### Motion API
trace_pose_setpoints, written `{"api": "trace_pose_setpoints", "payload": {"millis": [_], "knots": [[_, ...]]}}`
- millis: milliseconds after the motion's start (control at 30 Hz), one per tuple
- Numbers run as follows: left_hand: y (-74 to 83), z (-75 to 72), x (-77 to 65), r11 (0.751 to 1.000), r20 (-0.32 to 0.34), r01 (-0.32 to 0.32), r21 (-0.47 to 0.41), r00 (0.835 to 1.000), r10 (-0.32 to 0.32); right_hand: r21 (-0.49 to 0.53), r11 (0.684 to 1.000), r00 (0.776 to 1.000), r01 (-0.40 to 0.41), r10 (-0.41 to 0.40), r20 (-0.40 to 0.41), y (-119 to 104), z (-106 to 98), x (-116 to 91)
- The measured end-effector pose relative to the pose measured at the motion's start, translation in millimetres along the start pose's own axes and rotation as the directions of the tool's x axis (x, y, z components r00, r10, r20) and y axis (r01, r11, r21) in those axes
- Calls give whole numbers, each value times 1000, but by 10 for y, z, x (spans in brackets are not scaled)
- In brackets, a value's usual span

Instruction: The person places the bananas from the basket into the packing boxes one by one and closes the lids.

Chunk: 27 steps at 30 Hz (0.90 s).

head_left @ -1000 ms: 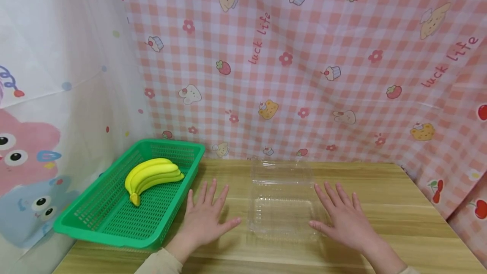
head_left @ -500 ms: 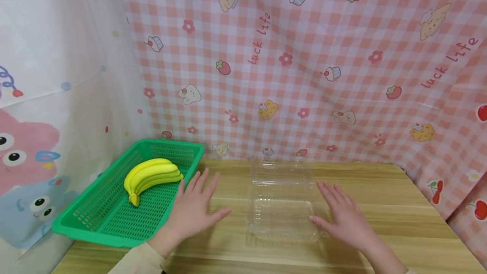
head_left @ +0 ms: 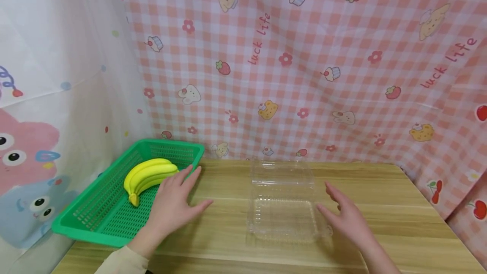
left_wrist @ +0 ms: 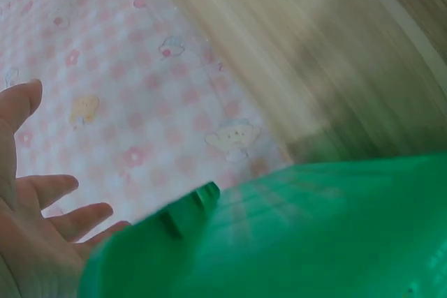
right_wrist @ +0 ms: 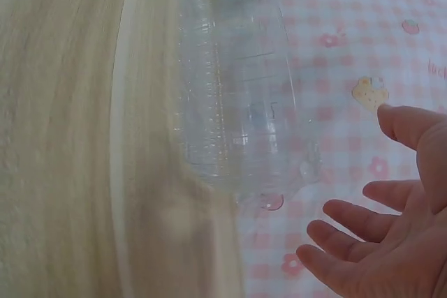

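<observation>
A bunch of yellow bananas (head_left: 152, 176) lies in a green plastic basket (head_left: 91, 240) at the left of the table. My left hand (head_left: 173, 206) is over the basket's right rim, fingers spread and holding nothing; its fingertips overlap the right end of the bananas in the head view. In the left wrist view the green basket wall (left_wrist: 314, 228) fills the lower right beside the fingers. A clear plastic clamshell box (head_left: 283, 219) stands with its lid raised at the middle of the table. Just right of it is my right hand (head_left: 350, 219), empty, its fingers loosely bent and thumb near the box's side.
The wooden table (head_left: 399, 223) runs back to a pink checked cloth (head_left: 304, 75) hanging behind it. Another printed white cloth (head_left: 76, 96) hangs at the left, close to the basket.
My left hand has moved left, from beside the basket to over its right rim. My right hand has turned on its side and its fingers have drawn together slightly. Bananas and box are unmoved.
</observation>
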<state>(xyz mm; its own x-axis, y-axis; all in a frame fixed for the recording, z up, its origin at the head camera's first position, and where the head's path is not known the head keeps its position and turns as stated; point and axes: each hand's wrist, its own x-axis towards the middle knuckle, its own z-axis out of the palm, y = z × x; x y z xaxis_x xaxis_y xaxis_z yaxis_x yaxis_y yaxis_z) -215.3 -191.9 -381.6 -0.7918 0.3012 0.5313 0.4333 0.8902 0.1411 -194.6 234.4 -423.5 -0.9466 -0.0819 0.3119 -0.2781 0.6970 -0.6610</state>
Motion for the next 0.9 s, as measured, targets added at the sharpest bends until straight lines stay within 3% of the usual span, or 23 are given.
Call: {"api": "trace_pose_setpoints", "payload": {"millis": [267, 467, 700, 900], "knots": [[-237, -71, -57, 999, -97, -26, 20, 995, 28, 171, 973, 988, -152, 148, 37, 98, 17, 1], [-404, -173, -74, 1000, -112, 3, 21, 994, -1, 242, 937, 967, -253, 242, 74, 137, 16, 3], [-591, -319, -78, 998, -157, 35, 52, 987, -26, 319, 899, 953, -301, 277, 119, 187, 46, 35], [-738, -483, -14, 994, -119, 82, 77, 990, -73, 395, 855, 941, -338, 305, 145, 199, 68, 62]]}}
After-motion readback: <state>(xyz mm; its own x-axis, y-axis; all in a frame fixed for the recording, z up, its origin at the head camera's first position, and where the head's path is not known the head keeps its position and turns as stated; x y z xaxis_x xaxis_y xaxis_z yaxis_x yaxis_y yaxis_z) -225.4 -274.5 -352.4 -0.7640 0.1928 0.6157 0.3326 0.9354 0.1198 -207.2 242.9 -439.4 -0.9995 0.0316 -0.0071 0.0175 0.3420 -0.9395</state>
